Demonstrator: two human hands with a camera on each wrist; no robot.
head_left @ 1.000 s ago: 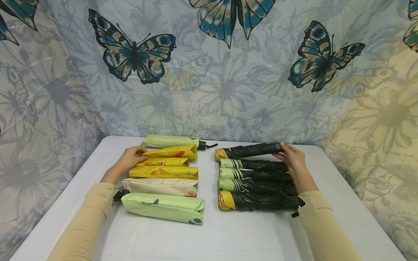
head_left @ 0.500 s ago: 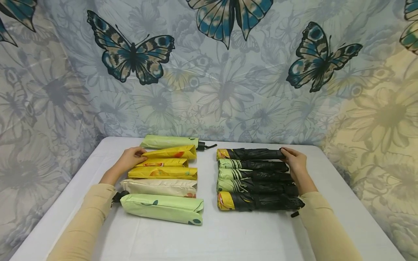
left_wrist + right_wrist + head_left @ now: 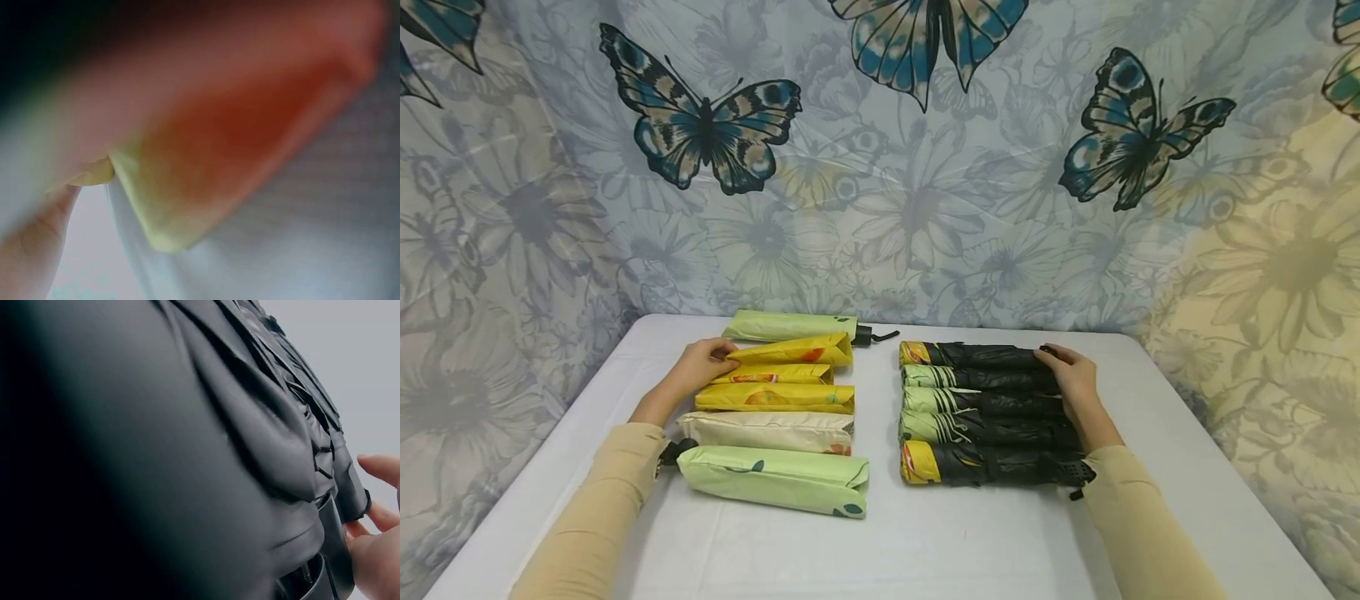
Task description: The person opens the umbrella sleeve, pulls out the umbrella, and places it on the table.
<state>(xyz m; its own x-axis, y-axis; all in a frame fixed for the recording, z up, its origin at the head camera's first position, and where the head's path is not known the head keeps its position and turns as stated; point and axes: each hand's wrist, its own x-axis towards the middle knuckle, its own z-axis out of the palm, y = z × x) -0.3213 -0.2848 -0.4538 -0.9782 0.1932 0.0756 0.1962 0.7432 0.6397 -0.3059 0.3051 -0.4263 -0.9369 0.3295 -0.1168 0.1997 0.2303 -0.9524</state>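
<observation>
Folded umbrellas lie in two rows. In the head view, my left hand pinches the left end of a yellow umbrella, whose right end is slightly raised. The left wrist view shows its blurred orange-and-yellow cover close up. My right hand is at the right end of the farthest black umbrella, which has a yellow end and lies flat. In the right wrist view, a fingertip stands apart from the black fabric, while other fingers are partly hidden behind the end.
More yellow umbrellas, a cream one and a light green one lie on the left. Another green umbrella lies behind them. Several black umbrellas lie on the right. A butterfly-print cloth hangs behind the white table.
The farthest black umbrella has gone from tilted to flat, in line with the others. My right hand has shifted slightly left and toward me, its fingers loosening. My left hand has hardly moved.
</observation>
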